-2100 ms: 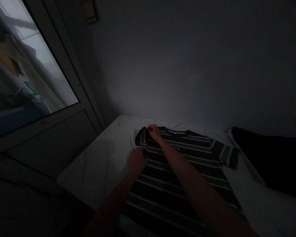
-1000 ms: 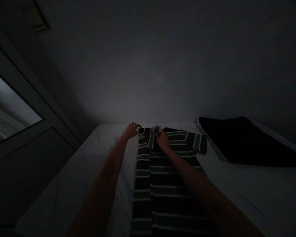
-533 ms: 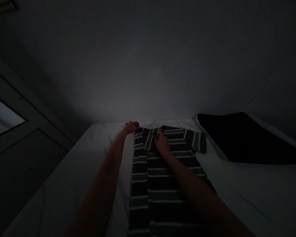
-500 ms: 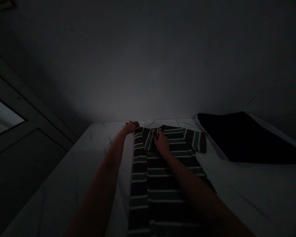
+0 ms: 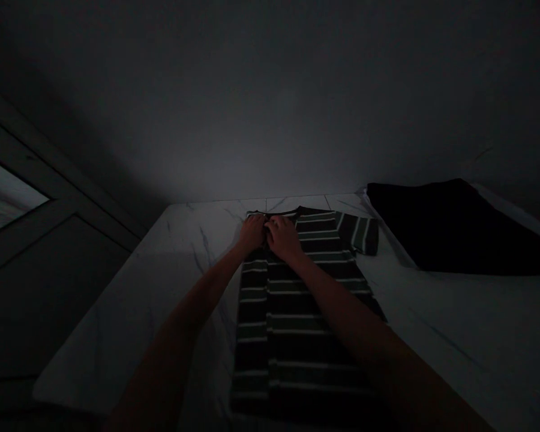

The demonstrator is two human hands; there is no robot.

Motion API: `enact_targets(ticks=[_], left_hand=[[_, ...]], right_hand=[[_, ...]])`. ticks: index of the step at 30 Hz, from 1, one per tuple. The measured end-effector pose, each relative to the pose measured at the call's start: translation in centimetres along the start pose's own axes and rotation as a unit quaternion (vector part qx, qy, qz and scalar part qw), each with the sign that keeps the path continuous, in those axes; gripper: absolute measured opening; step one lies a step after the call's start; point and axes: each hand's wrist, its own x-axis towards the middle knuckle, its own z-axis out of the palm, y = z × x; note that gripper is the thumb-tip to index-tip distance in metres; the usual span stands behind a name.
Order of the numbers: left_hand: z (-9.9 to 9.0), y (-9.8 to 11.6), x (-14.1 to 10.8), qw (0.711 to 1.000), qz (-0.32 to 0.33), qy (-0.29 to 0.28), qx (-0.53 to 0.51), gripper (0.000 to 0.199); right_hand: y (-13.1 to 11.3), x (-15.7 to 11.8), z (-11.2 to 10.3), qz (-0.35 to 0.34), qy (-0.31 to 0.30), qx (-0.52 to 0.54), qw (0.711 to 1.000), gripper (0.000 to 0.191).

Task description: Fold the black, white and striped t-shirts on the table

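Note:
A short-sleeved T-shirt (image 5: pixel 310 324) with dark, green and thin white stripes lies on the pale marbled surface, its neck end toward the wall. Its left side is folded inward in a long strip, while the sleeve on the right sticks out flat. My left hand (image 5: pixel 252 233) is on the upper left of the shirt, fingers curled on the cloth. Close beside it, my right hand (image 5: pixel 282 235) has its fingers bent and closed on the fabric just left of the collar. Dim light and the hands themselves hide the pinched cloth.
To the right lies a black flat cloth or panel (image 5: pixel 450 231) with a pale edge beneath it. A grey wall (image 5: pixel 270 120) rises behind the marbled surface (image 5: pixel 162 288). At the left stands a framed door (image 5: pixel 40 258) with a light pane.
My left hand has moved right from the shirt's outer corner onto its upper left part. My right hand has shifted left, next to it. The view has tilted slightly downward.

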Motion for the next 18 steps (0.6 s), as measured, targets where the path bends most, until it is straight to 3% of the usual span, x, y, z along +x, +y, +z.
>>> enact_targets(ticks=[4, 9, 14, 18], left_hand=[[0.9, -1.1, -2.6, 0.998, 0.044, -0.034, -0.022, 0.052], [0.5, -2.1, -6.2, 0.993, 0.102, -0.051, -0.032, 0.055], [-1.1, 0.0, -11.8, 0.977, 0.195, -0.085, -0.029, 0.054], [-3.2, 2.8, -17.4, 0.965, 0.225, -0.112, -0.067, 0.07]], right_hand=[[-0.4, -0.2, 1.8, -0.051, -0.092, 0.016, 0.994, 0.035], [-1.2, -2.4, 2.2, -0.076, -0.082, 0.013, 0.994, 0.065], [-2.4, -7.4, 0.6, -0.243, -0.145, 0.049, 0.958, 0.077], [-3.3, -12.6, -1.5, -0.303, -0.192, 0.089, 0.929, 0.077]])
